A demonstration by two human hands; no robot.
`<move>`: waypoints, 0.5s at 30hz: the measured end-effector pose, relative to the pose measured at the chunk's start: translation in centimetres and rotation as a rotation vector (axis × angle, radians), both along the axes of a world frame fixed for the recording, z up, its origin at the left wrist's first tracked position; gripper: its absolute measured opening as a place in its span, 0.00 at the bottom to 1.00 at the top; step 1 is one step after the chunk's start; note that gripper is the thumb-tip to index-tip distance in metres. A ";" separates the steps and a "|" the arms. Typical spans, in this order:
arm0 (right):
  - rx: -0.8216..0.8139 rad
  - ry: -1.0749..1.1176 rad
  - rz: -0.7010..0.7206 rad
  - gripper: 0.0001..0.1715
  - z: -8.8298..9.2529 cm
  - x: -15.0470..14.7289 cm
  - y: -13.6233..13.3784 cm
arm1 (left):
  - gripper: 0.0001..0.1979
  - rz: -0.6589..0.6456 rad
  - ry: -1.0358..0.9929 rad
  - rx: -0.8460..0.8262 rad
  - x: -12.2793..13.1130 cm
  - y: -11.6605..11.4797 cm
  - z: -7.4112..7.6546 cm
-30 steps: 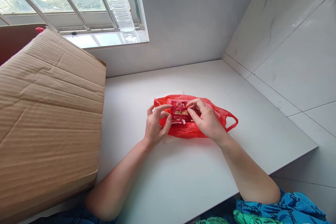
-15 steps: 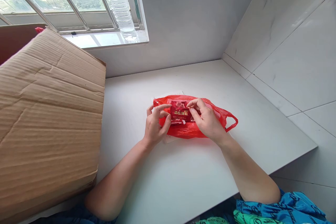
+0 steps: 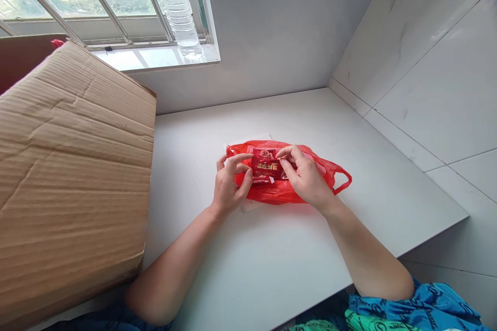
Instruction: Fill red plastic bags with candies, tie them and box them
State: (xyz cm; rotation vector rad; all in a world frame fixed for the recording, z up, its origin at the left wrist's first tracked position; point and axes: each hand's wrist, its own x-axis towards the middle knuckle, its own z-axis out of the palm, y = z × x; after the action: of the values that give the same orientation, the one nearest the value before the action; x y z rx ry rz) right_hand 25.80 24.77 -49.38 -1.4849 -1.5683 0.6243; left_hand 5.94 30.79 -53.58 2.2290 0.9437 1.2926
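A red plastic bag [image 3: 277, 195] lies flat on the white table [image 3: 248, 264], its loop handle out to the right. On top of it sits a dark red packet [image 3: 267, 166] with gold lettering. At the packet's left edge is my left hand [image 3: 230, 184], thumb and fingers apart, with nothing seen between them. My right hand [image 3: 306, 176] is over the packet's right side, thumb and index finger pinched close together; whatever they may hold is too small to make out. A pale paper piece [image 3: 252, 205] shows partly from under the bag.
A large cardboard box [image 3: 77, 176] stands along the left side of the table. On the windowsill at the back left is a clear plastic bottle [image 3: 180, 20]. A grey wall rises behind, and a tiled wall borders the right.
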 end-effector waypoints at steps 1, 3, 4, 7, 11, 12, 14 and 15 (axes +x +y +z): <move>0.007 -0.007 0.001 0.08 0.1 0.0 0.0 | 0.13 0.001 -0.003 -0.003 0.0 0.0 0.0; 0.032 -0.029 0.015 0.07 0.4 -0.1 -0.1 | 0.13 0.005 -0.019 -0.024 0.0 0.0 0.0; 0.049 -0.043 0.030 0.07 0.6 -0.2 -0.2 | 0.13 0.007 -0.036 -0.045 0.0 0.0 0.0; 0.104 -0.090 0.095 0.07 0.9 -0.3 -0.3 | 0.13 0.026 -0.103 -0.134 0.1 0.0 -0.1; 0.197 -0.206 0.139 0.18 0.6 -0.3 -0.2 | 0.13 0.034 -0.133 -0.211 0.0 0.1 -0.1; 0.226 -0.238 0.136 0.18 0.6 -0.2 -0.1 | 0.13 0.031 -0.135 -0.218 0.0 0.1 -0.1; 0.269 -0.292 0.137 0.18 0.4 0.0 0.0 | 0.13 0.029 -0.137 -0.225 0.0 0.1 -0.1; 0.287 -0.315 0.142 0.17 0.3 0.2 0.1 | 0.13 0.030 -0.135 -0.226 0.0 0.1 -0.1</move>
State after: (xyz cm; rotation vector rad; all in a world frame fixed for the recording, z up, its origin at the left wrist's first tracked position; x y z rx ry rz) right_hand 25.95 24.85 -49.09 -1.3060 -1.9274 0.2340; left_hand 5.99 30.88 -53.69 1.9393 1.0203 1.2638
